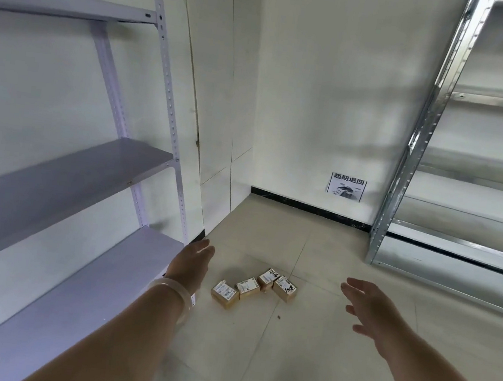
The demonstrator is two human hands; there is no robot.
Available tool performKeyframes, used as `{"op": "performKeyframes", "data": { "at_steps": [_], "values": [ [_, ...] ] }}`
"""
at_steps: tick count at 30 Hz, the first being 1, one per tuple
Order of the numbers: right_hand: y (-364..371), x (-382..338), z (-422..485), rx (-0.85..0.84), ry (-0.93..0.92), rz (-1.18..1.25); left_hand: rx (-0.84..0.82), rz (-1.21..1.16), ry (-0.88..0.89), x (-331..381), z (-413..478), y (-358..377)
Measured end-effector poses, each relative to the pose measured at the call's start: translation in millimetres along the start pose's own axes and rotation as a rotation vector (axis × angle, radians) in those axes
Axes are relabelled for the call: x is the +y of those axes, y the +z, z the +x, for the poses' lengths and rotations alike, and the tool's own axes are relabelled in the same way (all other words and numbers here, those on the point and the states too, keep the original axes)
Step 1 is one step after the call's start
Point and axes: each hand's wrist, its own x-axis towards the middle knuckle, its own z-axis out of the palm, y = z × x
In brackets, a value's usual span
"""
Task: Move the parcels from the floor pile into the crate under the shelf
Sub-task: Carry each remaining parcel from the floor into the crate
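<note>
Four small, blocky cardboard parcels, brown with white printed labels, lie on the glossy pale floor tiles at 6 o'clock in the view. They touch in a loose row whose long axis runs from 8 to 2 o'clock. The left hand, above a translucent smooth bangle, hovers at their 9 o'clock; the right hand is at 3 o'clock. Both hands have fingers straight, loosely spread, holding nothing. A perforated painted-metal shelf stands at 9 o'clock.
</note>
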Motion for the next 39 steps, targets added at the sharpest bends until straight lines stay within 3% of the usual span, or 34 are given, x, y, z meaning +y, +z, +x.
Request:
{"op": "performKeyframes", "data": {
  "at_steps": [3,12,21,30,39],
  "values": [
    [-2.3,5.5,23.0,0.004,0.023,-0.002,-0.022,0.061,0.001,-0.8,30.0,11.1],
    [35.5,-27.1,141.6,0.045,0.017,-0.053,-0.041,-0.095,-0.134,-4.1,143.2,45.4],
    [136.9,-115.2,289.7,-0.057,0.003,-0.086,-0.068,-0.097,-0.235,11.0,311.5,36.8],
    [183.7,-173.1,401.7,-0.148,-0.009,-0.115,-0.098,-0.094,-0.212,44.4,419.5,76.3],
    [242.4,-217.8,558.7,-0.383,-0.071,-0.161,0.090,-0.165,-0.279,61.5,538.8,124.0]
  ]
}}
